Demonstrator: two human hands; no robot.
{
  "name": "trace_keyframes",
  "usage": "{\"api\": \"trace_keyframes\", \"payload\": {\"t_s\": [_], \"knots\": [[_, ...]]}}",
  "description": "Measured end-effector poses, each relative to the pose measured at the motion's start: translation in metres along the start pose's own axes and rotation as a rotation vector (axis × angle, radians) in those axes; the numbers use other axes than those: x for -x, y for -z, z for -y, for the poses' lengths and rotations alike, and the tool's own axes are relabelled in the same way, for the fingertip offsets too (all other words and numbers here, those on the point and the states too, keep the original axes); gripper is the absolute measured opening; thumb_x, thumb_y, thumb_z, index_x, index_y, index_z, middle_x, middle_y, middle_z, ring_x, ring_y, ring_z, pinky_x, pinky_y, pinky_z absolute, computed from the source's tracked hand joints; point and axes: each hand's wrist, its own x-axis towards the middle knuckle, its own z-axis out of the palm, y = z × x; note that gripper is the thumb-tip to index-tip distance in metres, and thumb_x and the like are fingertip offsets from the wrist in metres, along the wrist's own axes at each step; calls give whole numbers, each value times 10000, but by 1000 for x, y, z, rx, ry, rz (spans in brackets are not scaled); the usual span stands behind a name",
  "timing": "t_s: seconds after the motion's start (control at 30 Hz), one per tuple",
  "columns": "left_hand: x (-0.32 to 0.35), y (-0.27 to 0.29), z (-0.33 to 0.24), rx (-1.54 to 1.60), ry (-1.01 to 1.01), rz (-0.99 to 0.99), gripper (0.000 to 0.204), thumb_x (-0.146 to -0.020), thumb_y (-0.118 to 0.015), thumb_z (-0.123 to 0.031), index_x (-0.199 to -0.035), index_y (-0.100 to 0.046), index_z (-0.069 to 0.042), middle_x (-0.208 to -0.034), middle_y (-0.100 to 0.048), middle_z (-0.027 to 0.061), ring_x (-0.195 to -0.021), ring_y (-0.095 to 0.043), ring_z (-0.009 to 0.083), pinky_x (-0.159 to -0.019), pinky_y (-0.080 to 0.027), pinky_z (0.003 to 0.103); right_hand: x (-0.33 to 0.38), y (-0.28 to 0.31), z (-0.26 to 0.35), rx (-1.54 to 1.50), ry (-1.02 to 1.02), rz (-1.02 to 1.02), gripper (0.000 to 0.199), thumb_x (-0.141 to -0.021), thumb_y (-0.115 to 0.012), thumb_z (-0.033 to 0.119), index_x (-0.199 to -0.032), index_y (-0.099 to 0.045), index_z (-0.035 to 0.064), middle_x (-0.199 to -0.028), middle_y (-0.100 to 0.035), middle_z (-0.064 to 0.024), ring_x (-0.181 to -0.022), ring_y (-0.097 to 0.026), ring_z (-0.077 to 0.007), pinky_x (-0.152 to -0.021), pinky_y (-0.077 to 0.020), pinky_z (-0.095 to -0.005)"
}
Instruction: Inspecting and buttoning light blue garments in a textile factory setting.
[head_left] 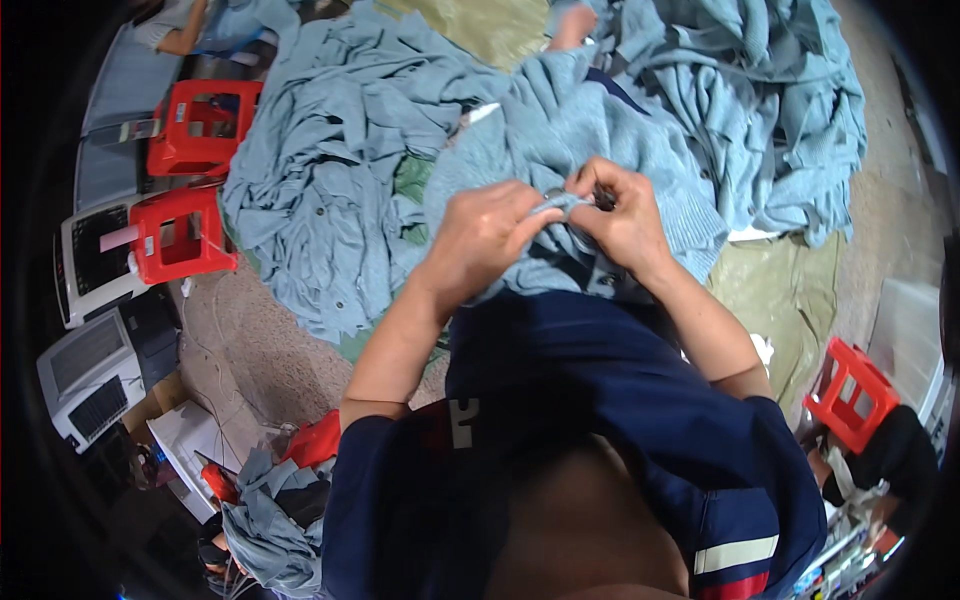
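Observation:
A light blue knitted garment (600,135) lies spread over my lap, with a ribbed edge toward the right. My left hand (480,235) is closed, pinching a folded edge of it between thumb and fingers. Close beside it, my right hand (628,220) has its thumb and fingertips bent onto the same edge, so the fabric is drawn up between both hands. Something small and dark shows by the right fingers; I cannot make out what it is. The garment's lower folds bunch in shadow below my hands.
Heaps of light blue knitwear lie left (340,160) and right (770,90), some with dark buttons. Olive sheeting (785,300) lies beneath. Red stools (185,235) and white-framed machines or boxes (95,365) stand at left; another red stool (852,395) stands at right. Another person's blurred limb (572,27) shows at the top.

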Motion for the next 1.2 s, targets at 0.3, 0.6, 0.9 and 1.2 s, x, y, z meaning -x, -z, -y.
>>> {"api": "trace_keyframes", "payload": {"t_s": [0.3,0.6,0.9,1.2], "knots": [[2,-19,15,-308,-184,-236,168,-712,-705,-48,-853,-614,-40,-843,-597,89,-840,-575,290,-745,-452,390,16,8,16,497,340,23,244,-675,-637,-48,-885,-534,18,-902,-542,-122,-777,-589,-344,-640,-491,-400],[44,18,89,-67,228,-84,119,-772,-699,-66,-862,-653,-3,-815,-617,64,-820,-578,227,-773,-441,313,34,84,-7,705,-67,140,239,-706,-632,-35,-937,-591,10,-878,-599,-139,-827,-617,-317,-720,-486,-369],[43,45,64,602,668,15,168,-772,-759,-147,-806,-625,-51,-788,-576,-49,-788,-503,59,-756,-388,222,27,93,-17,355,-23,-197,278,-717,-600,-130,-950,-667,6,-943,-653,-44,-899,-617,-113,-795,-468,-227],[38,38,45,945,661,22,186,-792,-757,-129,-905,-637,-42,-859,-609,-26,-798,-540,64,-762,-414,209,15,67,17,588,463,-209,317,-727,-633,-109,-977,-712,69,-920,-653,-97,-859,-657,-231,-698,-539,-301]]}}
